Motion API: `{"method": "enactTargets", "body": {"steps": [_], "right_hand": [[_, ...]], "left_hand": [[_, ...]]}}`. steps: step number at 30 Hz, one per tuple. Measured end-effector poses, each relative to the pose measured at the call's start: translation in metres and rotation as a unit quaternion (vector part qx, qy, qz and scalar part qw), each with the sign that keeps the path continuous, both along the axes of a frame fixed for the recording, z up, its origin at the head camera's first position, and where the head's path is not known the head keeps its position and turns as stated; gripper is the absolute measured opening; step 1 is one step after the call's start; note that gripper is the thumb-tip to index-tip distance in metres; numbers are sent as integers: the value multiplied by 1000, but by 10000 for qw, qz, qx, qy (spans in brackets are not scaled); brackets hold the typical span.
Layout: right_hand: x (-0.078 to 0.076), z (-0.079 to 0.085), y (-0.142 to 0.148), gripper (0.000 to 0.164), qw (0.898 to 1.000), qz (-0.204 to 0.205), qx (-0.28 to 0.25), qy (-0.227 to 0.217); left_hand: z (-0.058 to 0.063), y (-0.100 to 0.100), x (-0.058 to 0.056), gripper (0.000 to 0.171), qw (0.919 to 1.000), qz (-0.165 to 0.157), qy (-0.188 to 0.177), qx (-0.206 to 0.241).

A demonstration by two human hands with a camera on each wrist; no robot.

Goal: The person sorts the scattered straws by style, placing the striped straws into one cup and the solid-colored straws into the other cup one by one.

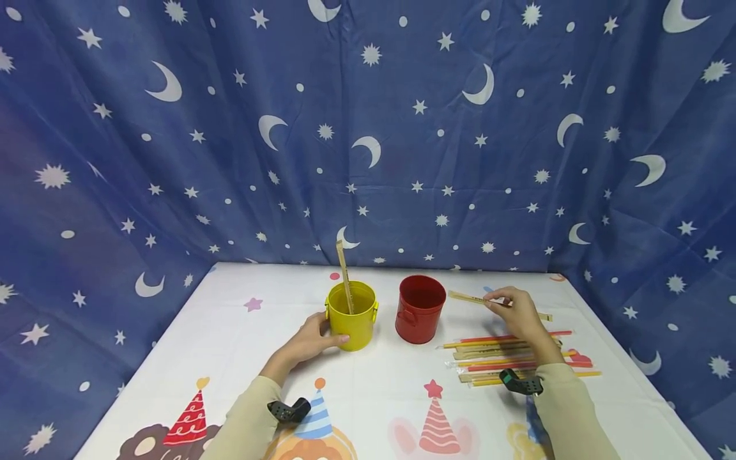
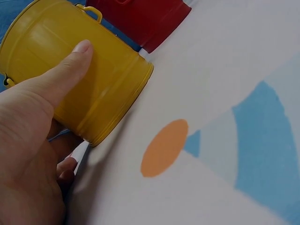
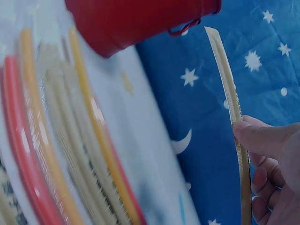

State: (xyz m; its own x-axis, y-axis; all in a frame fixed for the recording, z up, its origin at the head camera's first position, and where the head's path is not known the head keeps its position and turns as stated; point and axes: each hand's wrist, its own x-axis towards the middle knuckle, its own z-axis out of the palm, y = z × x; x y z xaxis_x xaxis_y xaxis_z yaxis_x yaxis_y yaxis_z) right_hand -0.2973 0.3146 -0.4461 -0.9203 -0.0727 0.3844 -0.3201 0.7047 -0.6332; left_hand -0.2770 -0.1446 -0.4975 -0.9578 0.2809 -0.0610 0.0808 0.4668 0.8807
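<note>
My left hand (image 1: 312, 337) grips a small yellow metal bucket (image 1: 352, 329), thumb along its front wall and fingers round its far side. One straw in a tan paper wrapper (image 1: 344, 271) leans upright inside that bucket. In the left wrist view the thumb lies flat on the yellow wall. My right hand (image 1: 515, 311) pinches another paper-wrapped straw (image 3: 230, 96) between thumb and fingers, above the table's right side. It is held lengthwise, with one end pointing toward the red bucket (image 1: 415, 326). That red bucket stands between the two hands.
A loose pile of straws (image 1: 489, 365), red, orange and tan-wrapped, lies on the right under my right forearm. The white tablecloth (image 1: 230, 345) carries printed party hats and animals. A dark blue curtain (image 1: 368, 160) with moons and stars hangs behind the table.
</note>
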Motion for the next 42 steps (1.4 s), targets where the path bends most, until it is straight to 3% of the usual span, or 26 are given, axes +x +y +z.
{"method": "enactTargets", "body": {"steps": [7, 13, 20, 28, 30, 32, 37, 42], "right_hand": [[6, 6, -9, 10, 9985, 252, -434, 203], [11, 21, -15, 17, 9925, 504, -1116, 47], [19, 36, -22, 26, 9805, 790, -1771, -309], [27, 49, -37, 12, 9564, 1186, -2594, -626], [27, 51, -41, 16, 9436, 1370, -2940, -668], [27, 52, -43, 23, 9223, 1664, -3406, -758], [28, 51, -48, 33, 8476, 2608, -4506, -1030], [28, 48, -53, 34, 7802, 3355, -5124, -1267]], "left_hand": [[0, 1, 1, 87, 10000, 0, 46, -4], [0, -1, -2, 83, 9998, -103, 115, 87], [0, -1, -1, 85, 9999, -61, 99, 5], [-1, -2, -2, 88, 10000, -7, 52, -26], [0, -3, -2, 88, 10000, 6, 68, -19], [1, -3, -2, 87, 10000, 8, 87, -7], [2, -2, -1, 87, 10000, -7, 82, -5], [0, -1, -1, 86, 10000, -23, 94, -2]]}}
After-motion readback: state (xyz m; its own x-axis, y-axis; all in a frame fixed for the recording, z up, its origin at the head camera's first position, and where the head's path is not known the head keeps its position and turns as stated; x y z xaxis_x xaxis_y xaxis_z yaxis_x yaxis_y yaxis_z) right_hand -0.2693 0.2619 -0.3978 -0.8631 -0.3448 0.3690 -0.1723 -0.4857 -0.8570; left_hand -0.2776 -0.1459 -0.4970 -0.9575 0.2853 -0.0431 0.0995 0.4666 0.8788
